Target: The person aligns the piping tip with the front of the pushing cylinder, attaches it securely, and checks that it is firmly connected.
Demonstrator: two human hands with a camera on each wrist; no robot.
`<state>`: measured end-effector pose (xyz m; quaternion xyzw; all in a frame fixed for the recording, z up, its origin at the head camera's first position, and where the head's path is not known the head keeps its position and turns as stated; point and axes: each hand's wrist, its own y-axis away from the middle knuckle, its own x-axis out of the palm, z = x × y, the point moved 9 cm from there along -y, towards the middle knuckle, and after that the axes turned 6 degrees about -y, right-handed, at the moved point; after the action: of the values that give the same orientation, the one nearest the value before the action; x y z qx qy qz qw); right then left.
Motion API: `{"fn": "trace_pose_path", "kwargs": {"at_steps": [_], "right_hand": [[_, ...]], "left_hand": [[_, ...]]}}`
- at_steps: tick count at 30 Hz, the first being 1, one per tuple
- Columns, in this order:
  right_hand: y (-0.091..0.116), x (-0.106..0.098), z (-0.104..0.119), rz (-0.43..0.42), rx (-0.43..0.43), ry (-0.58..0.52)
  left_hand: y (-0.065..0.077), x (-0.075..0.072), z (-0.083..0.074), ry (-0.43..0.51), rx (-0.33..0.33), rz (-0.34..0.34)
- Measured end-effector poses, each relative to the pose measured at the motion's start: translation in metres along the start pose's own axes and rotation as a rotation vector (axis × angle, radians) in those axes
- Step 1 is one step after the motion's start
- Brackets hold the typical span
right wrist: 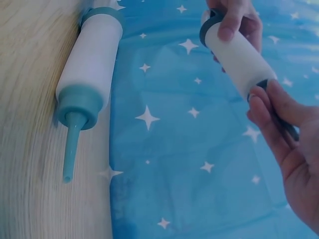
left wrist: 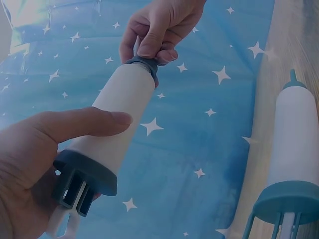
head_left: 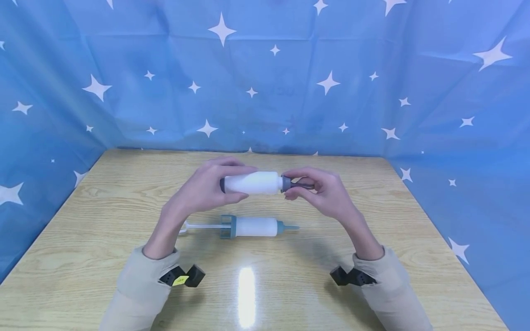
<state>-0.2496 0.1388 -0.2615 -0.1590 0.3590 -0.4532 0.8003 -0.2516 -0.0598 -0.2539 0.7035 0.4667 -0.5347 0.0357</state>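
Observation:
Above the table, both hands hold one large plastic syringe (head_left: 265,183) with a white barrel, lying level. My left hand (head_left: 209,184) grips the barrel near its dark grey flanged end, thumb along the side. At the other end, the thumb and fingers of my right hand (head_left: 329,191) pinch the dark grey nozzle cap (head_left: 285,183) where it meets the barrel neck. The flange (left wrist: 89,167) and part of a white plunger handle (left wrist: 65,221) show in the left wrist view. Nearer me, a second syringe (head_left: 256,227) with teal fittings lies on the table.
The wooden table (head_left: 103,220) is edged at the back and sides by a blue star-patterned cloth (head_left: 265,105). The second syringe's teal nozzle (right wrist: 72,149) points right and its plunger (head_left: 207,226) is drawn out to the left, below my left wrist.

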Motion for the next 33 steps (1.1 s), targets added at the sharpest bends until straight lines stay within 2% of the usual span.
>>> {"fn": "trace_pose_path", "kwargs": {"at_steps": [10,14,23,29,33], "right_hand": [[0.0,0.001,0.008,0.002,-0.067,0.005],[-0.001,0.0,0.01,-0.006,-0.098,0.006],[-0.001,-0.003,0.015,-0.045,-0.152,0.118],[-0.001,-0.003,0.02,-0.038,-0.206,0.114],[-0.001,-0.003,0.02,-0.046,-0.209,0.067]], "left_hand": [[0.0,0.0,-0.006,0.0,0.055,-0.04],[0.0,-0.002,-0.007,0.017,0.049,-0.056],[0.0,-0.003,-0.005,0.072,0.025,-0.045],[0.001,-0.002,-0.005,0.091,0.012,-0.033],[0.001,-0.002,-0.005,0.078,0.0,-0.045]]}}
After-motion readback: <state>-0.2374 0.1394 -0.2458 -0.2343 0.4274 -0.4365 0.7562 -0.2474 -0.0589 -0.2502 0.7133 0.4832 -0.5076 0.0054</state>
